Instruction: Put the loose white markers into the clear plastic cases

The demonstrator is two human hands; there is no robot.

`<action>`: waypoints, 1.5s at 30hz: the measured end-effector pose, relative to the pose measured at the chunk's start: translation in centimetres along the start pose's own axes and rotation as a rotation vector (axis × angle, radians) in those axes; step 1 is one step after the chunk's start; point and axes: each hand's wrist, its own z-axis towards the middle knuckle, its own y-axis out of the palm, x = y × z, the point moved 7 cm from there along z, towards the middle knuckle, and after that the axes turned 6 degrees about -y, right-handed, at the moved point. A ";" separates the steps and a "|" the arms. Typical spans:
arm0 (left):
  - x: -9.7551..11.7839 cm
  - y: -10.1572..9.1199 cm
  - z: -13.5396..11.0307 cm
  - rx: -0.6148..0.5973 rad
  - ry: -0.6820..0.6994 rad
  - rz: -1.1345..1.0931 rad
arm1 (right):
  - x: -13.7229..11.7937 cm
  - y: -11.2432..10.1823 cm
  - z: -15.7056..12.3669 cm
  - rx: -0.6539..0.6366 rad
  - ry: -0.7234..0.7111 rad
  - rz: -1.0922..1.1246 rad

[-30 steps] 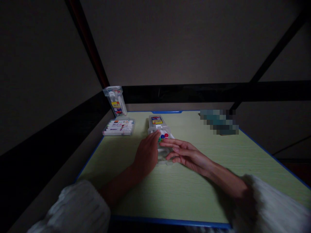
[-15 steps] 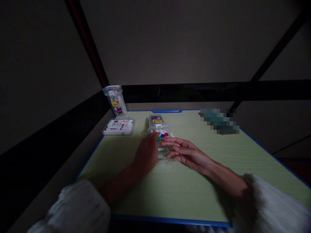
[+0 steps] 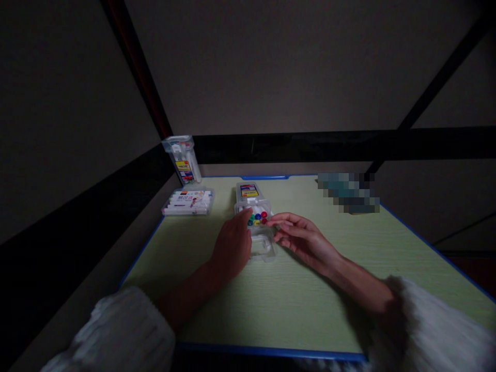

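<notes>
A clear plastic marker box (image 3: 251, 199) lies on the green table (image 3: 294, 310), its open end toward me with coloured marker caps (image 3: 258, 217) showing. Its open lid (image 3: 262, 247) lies flat in front of it. My left hand (image 3: 231, 247) rests against the box's left side near the caps, fingers curled around it. My right hand (image 3: 300, 237) is at the box's right side, fingertips pinched together close to the red cap; whether they grip a marker is unclear.
A flat pack of markers (image 3: 188, 202) lies at the table's back left. Behind it a clear marker box (image 3: 182, 159) stands upright in the corner. A blurred dark object (image 3: 347, 192) lies at the back right. Dark walls and rails surround the table.
My right hand has drawn back to the right off the lid and its fingers have come together near the caps. The lid is now uncovered. My left hand has hardly moved.
</notes>
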 end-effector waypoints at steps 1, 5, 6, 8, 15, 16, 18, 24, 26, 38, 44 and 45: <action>0.0 0.0 0.0 -0.005 0.000 0.001 | -0.2 -0.5 0.1 0.046 -0.032 0.001; 0.1 -0.1 0.1 -0.010 0.017 0.000 | -1.4 -2.8 0.6 0.241 -0.175 -0.044; 0.1 -0.2 0.1 -0.010 0.018 -0.002 | -1.7 -3.4 0.7 0.284 -0.208 -0.073; 0.2 -0.2 0.0 -0.011 0.022 -0.009 | -2.4 -4.5 0.8 0.359 -0.267 -0.153; 0.3 -0.2 0.0 0.012 0.034 -0.037 | -3.2 -5.7 1.4 0.393 -0.351 -0.643; 0.3 -0.2 0.0 0.012 0.032 -0.039 | -3.0 -5.7 1.5 0.363 -0.349 -0.686; 0.3 -0.2 0.0 0.016 0.030 -0.037 | -2.6 -5.6 1.8 0.315 -0.344 -0.730; 0.3 -0.3 -0.1 0.028 0.045 -0.032 | -1.3 -5.8 2.5 0.228 -0.327 -0.835; 0.3 -0.3 -0.1 0.031 0.037 -0.033 | -1.1 -6.0 2.7 0.210 -0.316 -0.869; 0.2 -0.5 -0.1 0.042 0.015 -0.056 | -0.1 -5.8 3.0 0.141 -0.261 -1.078; 0.5 -1.1 -0.2 0.110 0.065 -0.095 | 0.0 -5.9 3.0 0.139 -0.225 -1.185; 0.6 -1.4 -0.3 0.134 0.078 -0.114 | 0.0 -5.8 3.0 0.133 -0.221 -1.199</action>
